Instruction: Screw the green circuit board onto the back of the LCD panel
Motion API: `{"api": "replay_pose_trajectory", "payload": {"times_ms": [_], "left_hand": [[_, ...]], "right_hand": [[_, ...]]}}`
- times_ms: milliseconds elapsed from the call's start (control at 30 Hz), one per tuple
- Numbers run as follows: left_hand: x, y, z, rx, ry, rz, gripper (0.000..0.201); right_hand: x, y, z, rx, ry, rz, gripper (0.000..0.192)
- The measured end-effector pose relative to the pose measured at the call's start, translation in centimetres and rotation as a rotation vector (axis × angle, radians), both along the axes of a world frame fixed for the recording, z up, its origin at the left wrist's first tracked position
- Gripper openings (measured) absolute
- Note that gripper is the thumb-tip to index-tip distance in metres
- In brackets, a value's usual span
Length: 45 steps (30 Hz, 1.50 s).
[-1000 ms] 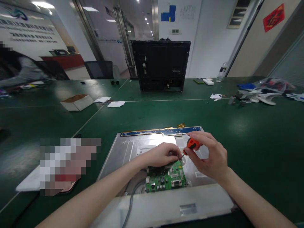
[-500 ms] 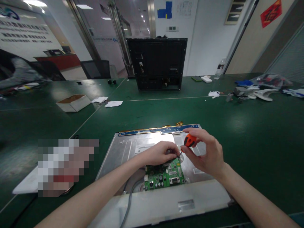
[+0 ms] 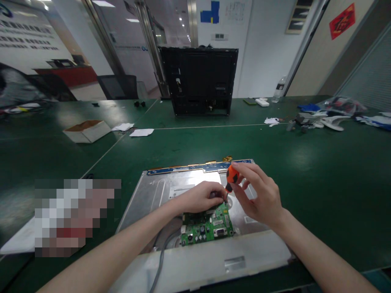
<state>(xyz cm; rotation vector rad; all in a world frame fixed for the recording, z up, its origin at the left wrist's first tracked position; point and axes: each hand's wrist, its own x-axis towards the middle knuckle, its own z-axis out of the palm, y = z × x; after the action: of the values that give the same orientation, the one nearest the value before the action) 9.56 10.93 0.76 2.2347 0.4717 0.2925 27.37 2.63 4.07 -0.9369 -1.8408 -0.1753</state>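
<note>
A flat, silver-grey sheet-metal monitor back panel [image 3: 159, 191] lies on the smooth dark green table [image 3: 320, 171], with a narrow blue strip board [image 3: 198, 167] running along its far edge and a pale matte plastic bezel [image 3: 214, 260] along its near edge. On the panel sits a small green printed circuit board [image 3: 207, 226], studded with round black capacitors and a silvery connector. The right hand [image 3: 259, 197] grips a short screwdriver with a stubby orange, rounded handle [image 3: 232, 176] between thumb and fingertips, its dark shaft angled down to the board's far right corner. The left hand [image 3: 201, 197] is curled, fingers pressed on the board's far edge just beside the screwdriver tip; whether it pinches anything there I cannot tell. A grey round cable [image 3: 160, 260] runs from the board's left side over the bezel.

Farther back stands an upright black, boxy plastic monitor housing [image 3: 198, 81], ribbed and slotted. To the left sit an open shallow white cardboard box [image 3: 87, 131] and crumpled white paper scraps [image 3: 139, 132]; far right, a clear plastic bottle [image 3: 278, 88].
</note>
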Motion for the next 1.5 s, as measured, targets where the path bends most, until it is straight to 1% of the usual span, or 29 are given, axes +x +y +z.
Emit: {"api": "replay_pose_trajectory", "payload": {"times_ms": [200,333,500,667,933,1100,1200,1300,1400,1500], "left_hand": [[-0.08,0.06,0.1,-0.003,-0.015,-0.006,0.008],[-0.07,-0.02,0.31,-0.013,-0.015,-0.002,0.008],[-0.01,-0.06,0.28,0.005,0.001,0.009,0.009],[0.01,-0.02,0.26,0.031,0.019,0.006,0.009],[0.02,-0.07,0.35,0.014,0.018,0.0,0.008],[-0.01,-0.02,0.33,-0.005,-0.008,-0.002,0.007],[0.0,0.01,0.34,-0.02,-0.011,-0.018,0.009],[0.0,-0.05,0.35,-0.016,0.0,-0.008,0.011],[-0.03,-0.12,0.36,0.002,0.012,0.01,0.011],[-0.04,-0.13,0.4,0.008,0.014,0.009,0.011]], "right_hand": [[-0.11,0.12,0.12,0.05,0.03,-0.001,0.05],[-0.03,0.2,0.16,0.034,0.037,0.038,0.049],[0.03,0.03,0.18,0.019,0.004,0.006,0.048],[-0.01,-0.06,0.17,0.006,0.005,0.014,0.051],[0.07,-0.18,-0.04,-0.024,0.024,-0.001,0.055],[0.02,-0.1,0.15,0.019,0.034,-0.013,0.054],[-0.08,-0.04,0.42,0.053,0.043,-0.006,0.051],[-0.13,-0.02,0.52,0.069,0.033,-0.014,0.047],[-0.12,-0.04,0.39,0.053,0.015,-0.032,0.045],[-0.09,-0.1,0.17,0.019,0.011,-0.028,0.048]]}}
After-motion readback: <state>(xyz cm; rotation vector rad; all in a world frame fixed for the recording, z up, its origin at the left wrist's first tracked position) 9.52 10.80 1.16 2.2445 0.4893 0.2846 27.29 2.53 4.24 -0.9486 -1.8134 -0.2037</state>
